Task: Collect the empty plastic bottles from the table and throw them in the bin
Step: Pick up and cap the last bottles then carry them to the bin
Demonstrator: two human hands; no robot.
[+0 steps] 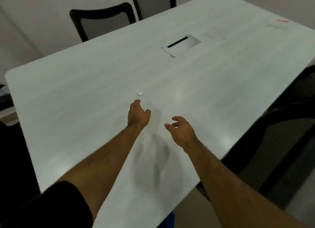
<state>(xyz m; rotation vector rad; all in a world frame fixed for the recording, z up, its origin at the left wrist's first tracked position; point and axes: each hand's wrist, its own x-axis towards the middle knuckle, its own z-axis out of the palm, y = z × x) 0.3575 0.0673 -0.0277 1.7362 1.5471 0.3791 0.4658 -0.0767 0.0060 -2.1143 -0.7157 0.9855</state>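
Over the white table [85, 100], head view: both bare forearms reach forward from the bottom edge. Left hand [138, 114] is out furthest, fingers curled loosely downward, gripping nothing. It sits just short of a small white cap [140, 93] lying flat on the tabletop; hand and cap are apart, a strip of bare table between them. Right hand [183, 130] is a bit nearer the camera and to the right, palm turned inward, fingers half-curled and spread, also empty. Blur makes it hard to tell whether either hand touches the surface; grey shadows of the arms fall on the table between and below them.

Bottle: at the far right corner there is a faint clear shape with a red mark, possibly a plastic bottle [277, 25] lying on its side, too blurred to confirm. It is well away from both hands. No bin in frame.

Mid-table, beyond the cap: a metal cable hatch [181, 44] with a dark slot, set flush in the top.

Two dark-framed chairs [100, 19] stand at the far left edge of the table, backs up against it. Another dark mesh chair [281, 142] is on the right side. Black sleeve [56, 204] on the left upper arm, bottom left corner.
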